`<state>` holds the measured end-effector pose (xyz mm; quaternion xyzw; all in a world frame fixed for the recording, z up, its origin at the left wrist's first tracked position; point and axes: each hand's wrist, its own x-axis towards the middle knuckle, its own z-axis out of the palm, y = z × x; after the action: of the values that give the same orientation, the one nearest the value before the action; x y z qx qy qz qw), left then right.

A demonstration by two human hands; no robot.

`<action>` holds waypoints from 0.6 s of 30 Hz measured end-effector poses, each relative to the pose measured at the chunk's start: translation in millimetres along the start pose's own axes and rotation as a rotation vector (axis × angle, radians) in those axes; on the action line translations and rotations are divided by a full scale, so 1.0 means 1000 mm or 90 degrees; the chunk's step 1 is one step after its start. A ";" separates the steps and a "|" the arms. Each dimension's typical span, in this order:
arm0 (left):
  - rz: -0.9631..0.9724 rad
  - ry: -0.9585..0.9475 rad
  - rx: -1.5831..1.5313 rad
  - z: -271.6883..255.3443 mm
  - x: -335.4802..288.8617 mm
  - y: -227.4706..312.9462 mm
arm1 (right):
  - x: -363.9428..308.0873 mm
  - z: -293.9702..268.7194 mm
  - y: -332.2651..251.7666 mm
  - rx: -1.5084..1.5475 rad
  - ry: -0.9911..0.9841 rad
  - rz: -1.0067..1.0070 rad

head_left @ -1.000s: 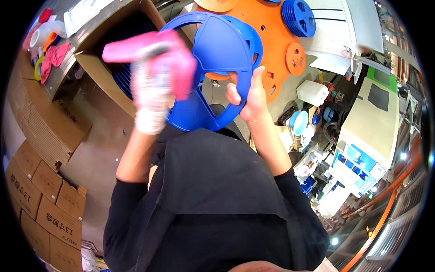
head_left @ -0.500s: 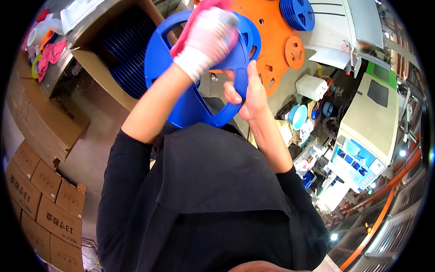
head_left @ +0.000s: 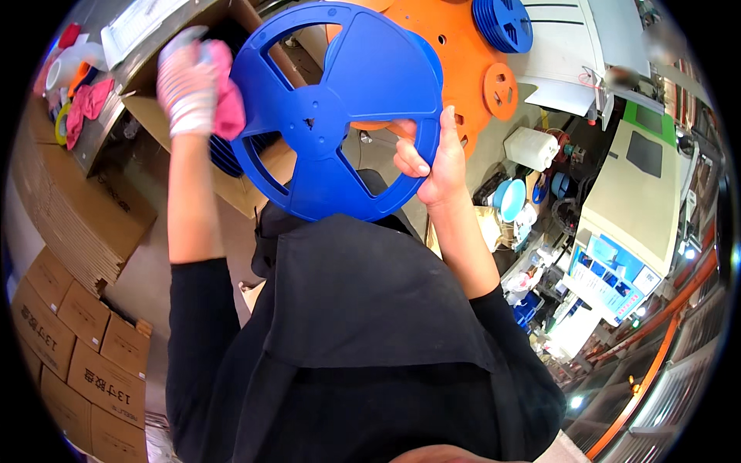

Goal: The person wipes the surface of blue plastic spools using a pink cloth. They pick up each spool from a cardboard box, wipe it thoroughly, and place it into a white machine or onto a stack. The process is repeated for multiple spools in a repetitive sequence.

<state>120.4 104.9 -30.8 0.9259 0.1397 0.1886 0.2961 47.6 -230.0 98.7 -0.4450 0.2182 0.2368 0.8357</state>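
A large blue plastic reel flange [head_left: 378, 69], a disc with wide cut-outs and a central hub, stands tilted in front of my apron. My bare right hand [head_left: 444, 166] grips its right rim, thumb along the outer face and fingers through a cut-out. To the left of the disc, my left hand [head_left: 187, 89] wears a striped knit glove and is closed on a crumpled pink cloth [head_left: 228, 96]; motion blurs it slightly. The cloth is at the disc's left edge; whether it touches is hard to see.
Behind the disc stands an orange plate [head_left: 463, 46] bearing a stack of blue discs [head_left: 505, 27]. An opened carton [head_left: 150, 116] with blue discs is at left, below a cluttered bench [head_left: 100, 135]. Sealed cartons [head_left: 100, 386] are piled lower left. A beige machine [head_left: 625, 201] stands at right.
My left hand has swung left with the pink cloth, from over the disc's face to beside its left edge. The disc now faces me more fully, still in my right hand.
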 end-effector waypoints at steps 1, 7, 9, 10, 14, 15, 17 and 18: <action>-0.056 0.039 -0.017 -0.005 -0.009 -0.032 | 0.002 -0.003 -0.003 0.021 0.007 0.000; -0.614 -0.239 -0.815 -0.020 -0.119 -0.069 | 0.029 -0.022 -0.011 0.162 -0.139 0.020; -0.632 -0.371 -1.054 -0.039 -0.143 -0.031 | 0.036 -0.025 -0.012 0.190 -0.161 0.020; -0.616 -0.383 -1.096 -0.050 -0.150 -0.012 | 0.042 -0.027 -0.011 0.209 -0.187 0.027; -0.564 -0.387 -1.099 -0.076 -0.160 0.016 | 0.054 -0.036 -0.003 0.261 -0.214 0.057; -0.558 -0.392 -1.083 -0.078 -0.162 0.014 | 0.058 -0.035 0.000 0.223 -0.183 0.055; -0.585 -0.338 -1.049 -0.084 -0.167 0.009 | 0.064 -0.032 0.005 0.146 -0.121 0.049; -0.601 -0.313 -1.022 -0.090 -0.167 0.004 | 0.064 -0.032 0.009 -0.025 -0.036 0.048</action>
<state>-66.8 84.7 -5.3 0.3096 0.2614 -0.1098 0.9076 87.9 -240.3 40.1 -0.4455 0.2063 0.2848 0.8233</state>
